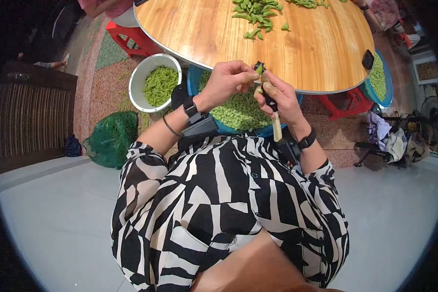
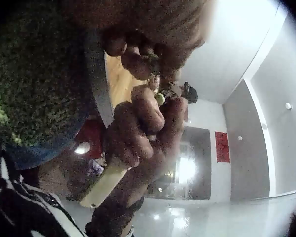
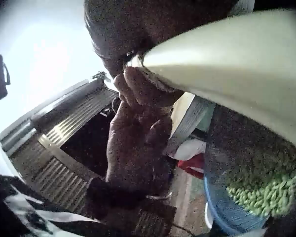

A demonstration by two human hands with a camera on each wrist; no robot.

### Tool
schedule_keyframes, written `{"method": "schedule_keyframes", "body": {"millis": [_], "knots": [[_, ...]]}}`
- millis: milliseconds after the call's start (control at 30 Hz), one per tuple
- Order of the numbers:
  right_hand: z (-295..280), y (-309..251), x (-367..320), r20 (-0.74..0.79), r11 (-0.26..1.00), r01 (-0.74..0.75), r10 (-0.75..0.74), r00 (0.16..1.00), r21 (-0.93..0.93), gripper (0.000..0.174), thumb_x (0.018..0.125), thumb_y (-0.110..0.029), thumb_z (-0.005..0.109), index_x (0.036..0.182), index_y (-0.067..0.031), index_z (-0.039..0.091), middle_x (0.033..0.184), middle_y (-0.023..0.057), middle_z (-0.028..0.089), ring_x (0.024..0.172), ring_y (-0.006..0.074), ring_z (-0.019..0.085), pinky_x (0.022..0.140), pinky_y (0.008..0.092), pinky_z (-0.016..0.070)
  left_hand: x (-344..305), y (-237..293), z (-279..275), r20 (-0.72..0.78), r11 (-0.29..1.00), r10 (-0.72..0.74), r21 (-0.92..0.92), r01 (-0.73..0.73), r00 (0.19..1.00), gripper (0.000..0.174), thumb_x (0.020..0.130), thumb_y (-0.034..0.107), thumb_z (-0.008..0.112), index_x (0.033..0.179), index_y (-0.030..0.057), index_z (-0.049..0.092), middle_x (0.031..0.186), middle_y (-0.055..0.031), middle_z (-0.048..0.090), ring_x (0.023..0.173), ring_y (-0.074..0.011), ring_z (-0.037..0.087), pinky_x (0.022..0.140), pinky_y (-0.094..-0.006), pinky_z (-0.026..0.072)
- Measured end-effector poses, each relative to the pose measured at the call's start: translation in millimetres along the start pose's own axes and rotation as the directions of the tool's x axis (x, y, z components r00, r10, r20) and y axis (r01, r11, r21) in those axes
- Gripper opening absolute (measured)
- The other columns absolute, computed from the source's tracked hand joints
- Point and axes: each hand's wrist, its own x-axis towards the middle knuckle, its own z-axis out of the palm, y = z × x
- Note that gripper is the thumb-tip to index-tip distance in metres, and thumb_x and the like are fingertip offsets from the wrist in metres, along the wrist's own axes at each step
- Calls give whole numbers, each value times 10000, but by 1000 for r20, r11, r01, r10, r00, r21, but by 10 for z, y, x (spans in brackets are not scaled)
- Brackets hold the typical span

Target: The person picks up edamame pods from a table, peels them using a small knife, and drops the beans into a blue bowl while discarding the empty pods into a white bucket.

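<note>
My left hand (image 1: 224,85) pinches a green bean pod (image 1: 259,69) between thumb and fingers, close to the table's near edge. Against it, my right hand (image 1: 283,101) grips a slim tool with a cream-coloured handle (image 1: 277,127) and dark upper part; the handle sticks out below the fist. What kind of tool it is, I cannot tell. The pod sits right at the tool's dark end. Below both hands, shelled green beans (image 1: 238,114) fill a blue basin (image 1: 193,80). In the right wrist view the pale handle (image 3: 237,57) looms large; fingers hide the tool's working end.
A round wooden table (image 1: 297,58) lies ahead, with loose pods (image 1: 258,12) at its far side. On the left stand a white bucket (image 1: 131,92) of pods, a green net bag (image 1: 113,138) and a red stool (image 1: 141,44). Another blue basin (image 1: 388,92) is at right.
</note>
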Motion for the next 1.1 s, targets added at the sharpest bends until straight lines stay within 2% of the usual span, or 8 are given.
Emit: {"method": "schedule_keyframes", "body": {"millis": [300,500,633,733,833,900,1033,1100], "knots": [[20,-9,17,11,999,39,-39,999,32,445,1007,-241,394,1387,-16,341,838,166,611,470,99,513,374,173,351,-1,-49,2,17,994,104,-14,-104,994,126,881,98,622,951,-6,634,797,-4,639,630,-40,537,530,-174,407],[-1,39,36,9,998,60,-60,998,2,426,1004,-218,408,1368,-1,366,866,156,617,473,89,506,371,173,340,-5,-74,-10,9,981,184,59,-184,983,126,892,77,596,973,-15,626,822,-15,634,643,-59,566,573,-194,444],[-22,121,74,-25,991,127,-128,991,-36,405,996,-200,433,1342,9,401,873,133,618,464,74,470,380,170,320,-24,-20,13,23,985,173,-15,-173,985,134,896,68,587,995,-18,613,817,-23,633,651,-86,601,560,-193,433],[-41,110,72,6,990,144,-144,990,-7,386,990,-184,449,1320,15,429,872,116,618,457,65,437,396,165,309,17,8,-54,79,989,50,-146,-38,996,138,896,69,587,1003,-18,600,797,-38,625,662,-116,629,531,-190,404],[-67,69,58,41,990,118,-121,992,74,322,978,-148,469,1273,-19,488,840,84,643,469,47,447,407,164,324,64,25,-105,255,918,-63,-365,156,965,106,896,82,591,955,-6,596,763,-46,609,632,-112,602,508,-188,373],[-95,97,57,17,953,184,-186,982,-239,342,974,-139,465,1289,-6,474,843,80,642,478,50,475,414,164,336,54,-20,-96,369,852,-96,-450,268,924,76,901,83,583,917,8,588,742,-46,598,596,-99,556,507,-192,369],[3,43,20,-60,976,138,-150,987,-170,309,969,-148,479,1241,-2,502,839,76,639,494,55,509,406,166,336,127,-42,-88,157,941,-104,-304,148,982,99,890,128,604,876,31,599,738,-26,600,593,-69,516,502,-187,357],[-63,36,26,-76,992,109,-114,991,-65,257,964,-151,493,1181,-17,530,828,67,631,510,65,538,398,166,333,125,-45,-100,178,953,-91,-272,138,980,110,886,148,606,879,39,610,737,-13,601,602,-56,516,506,-182,352]]}}
